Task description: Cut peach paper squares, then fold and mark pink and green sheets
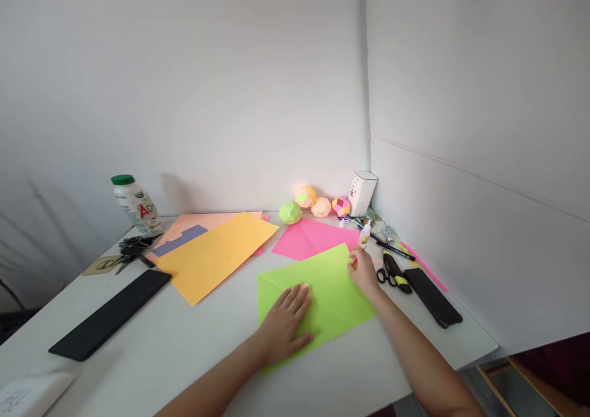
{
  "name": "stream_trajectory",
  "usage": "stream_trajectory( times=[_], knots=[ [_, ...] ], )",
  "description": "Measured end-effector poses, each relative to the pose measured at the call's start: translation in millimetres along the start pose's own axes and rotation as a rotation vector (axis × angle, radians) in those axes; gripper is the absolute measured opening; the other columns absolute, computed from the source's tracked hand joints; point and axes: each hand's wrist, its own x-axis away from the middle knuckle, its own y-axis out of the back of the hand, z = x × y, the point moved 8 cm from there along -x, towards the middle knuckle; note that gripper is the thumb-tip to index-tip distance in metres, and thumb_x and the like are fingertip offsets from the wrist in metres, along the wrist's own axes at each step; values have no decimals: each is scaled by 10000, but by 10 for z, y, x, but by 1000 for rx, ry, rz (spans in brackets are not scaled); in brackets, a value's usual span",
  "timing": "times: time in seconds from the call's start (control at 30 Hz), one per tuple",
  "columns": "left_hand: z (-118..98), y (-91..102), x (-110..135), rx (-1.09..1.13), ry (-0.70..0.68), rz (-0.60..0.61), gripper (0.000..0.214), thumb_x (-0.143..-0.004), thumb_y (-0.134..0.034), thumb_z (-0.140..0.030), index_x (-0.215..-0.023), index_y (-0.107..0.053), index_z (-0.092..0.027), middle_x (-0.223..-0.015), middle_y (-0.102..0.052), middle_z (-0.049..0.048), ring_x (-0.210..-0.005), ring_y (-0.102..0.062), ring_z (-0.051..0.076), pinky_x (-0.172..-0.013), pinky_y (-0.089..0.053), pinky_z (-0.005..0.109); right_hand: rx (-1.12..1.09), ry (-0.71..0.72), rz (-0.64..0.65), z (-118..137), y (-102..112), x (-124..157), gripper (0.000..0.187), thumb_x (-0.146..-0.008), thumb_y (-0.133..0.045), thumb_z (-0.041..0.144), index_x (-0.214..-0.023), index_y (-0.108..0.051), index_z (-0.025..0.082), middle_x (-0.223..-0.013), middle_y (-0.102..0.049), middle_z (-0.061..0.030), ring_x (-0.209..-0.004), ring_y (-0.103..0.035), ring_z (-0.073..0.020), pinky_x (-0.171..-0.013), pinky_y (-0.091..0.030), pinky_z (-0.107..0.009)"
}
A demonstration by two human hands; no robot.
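Observation:
A bright green sheet of paper (pixel 329 281) lies flat on the white table in front of me. My left hand (pixel 288 318) is spread on its left half, fingers stretched out. A small peach-coloured piece (pixel 306 293) peeks out by the fingertips, mostly covered. At the sheet's upper right corner, my right hand (pixel 363 270) is closed in a pinch around a thin reddish pencil-like thing (pixel 354 261), largely hidden by the fingers. Just beyond this hand stands a small white glue bottle (pixel 364 234). Black-handled scissors (pixel 386 274) lie to its right.
Behind the green sheet is pink paper (pixel 313 238); orange paper (pixel 219 254) lies left. Several faceted paper balls (pixel 290 213) line the wall. A utility knife (pixel 397 274) and black case (pixel 432 297) sit right. A white bottle (pixel 138 205) and black strip (pixel 110 314) are left.

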Motion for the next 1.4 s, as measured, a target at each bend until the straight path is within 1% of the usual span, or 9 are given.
stream_trajectory(
  times=[0.17,0.33,0.5,0.57,0.7,0.87,1.03,1.27,1.4],
  knots=[
    [95,56,-44,51,26,-8,747,-918,-400,-599,-1477,-283,-118,-1541,-234,134,-1425,-197,318,-1153,-190,494,-4,242,215,503,-558,155,109,-786,-603,210,-874,-554,254,-1300,-534,-77,-1293,-414,-275,-1080,-347,-497],
    [72,147,129,109,96,-16,566,-921,-456,-298,-1445,-338,-120,-1494,-364,119,-1391,-308,274,-1127,-290,472,-10,279,384,503,-977,338,98,-822,-604,228,-914,-570,240,-1309,-542,-93,-1304,-431,-263,-1053,-394,-488],
    [-71,315,494,223,21,30,477,-919,-438,-201,-1396,-428,-187,-1509,-348,65,-1388,-318,255,-1100,-349,442,14,268,394,392,-1022,325,82,-833,-561,200,-910,-567,226,-1330,-521,-112,-1317,-416,-269,-1055,-382,-501],
    [-71,422,563,341,-7,10,370,-974,-341,-193,-1273,-560,-189,-1440,-458,72,-1339,-398,236,-1069,-387,414,17,271,396,387,-1023,316,60,-835,-563,219,-894,-568,231,-1325,-527,-109,-1314,-422,-270,-1037,-402,-495],
    [68,545,556,543,-52,-49,466,-1025,-237,-253,-1010,-697,-182,-1171,-648,121,-1162,-555,230,-957,-471,393,16,275,377,405,-989,291,48,-847,-566,260,-884,-580,233,-1310,-544,-124,-1290,-452,-292,-1007,-427,-517],
    [294,476,558,637,-28,-94,391,-1007,-346,-299,-964,-713,-172,-1071,-665,142,-1066,-586,254,-870,-502,404,-4,364,379,688,-918,373,95,-880,-544,242,-805,-601,253,-1228,-618,-95,-1259,-484,-278,-1026,-425,-532],
    [376,472,590,670,-5,-158,222,-935,-476,-172,-876,-690,-163,-1047,-643,119,-992,-573,209,-826,-489,308,-28,612,523,1164,-1048,800,90,-902,-541,174,-909,-623,210,-1241,-626,-118,-1262,-494,-272,-974,-509,-484],
    [553,482,618,624,87,-176,95,-862,-592,-131,-848,-680,-166,-1048,-608,94,-967,-509,224,-902,-409,369,1,682,596,1266,-1147,975,129,-907,-535,128,-962,-639,181,-1208,-652,-135,-1293,-467,-276,-979,-516,-460],
    [612,471,642,627,135,-145,56,-835,-640,-140,-856,-685,-164,-1020,-565,85,-959,-499,216,-877,-418,343,109,767,590,1366,-1161,1042,142,-914,-544,155,-988,-664,168,-1234,-642,-139,-1333,-408,-318,-1024,-443,-564]
  ],
)
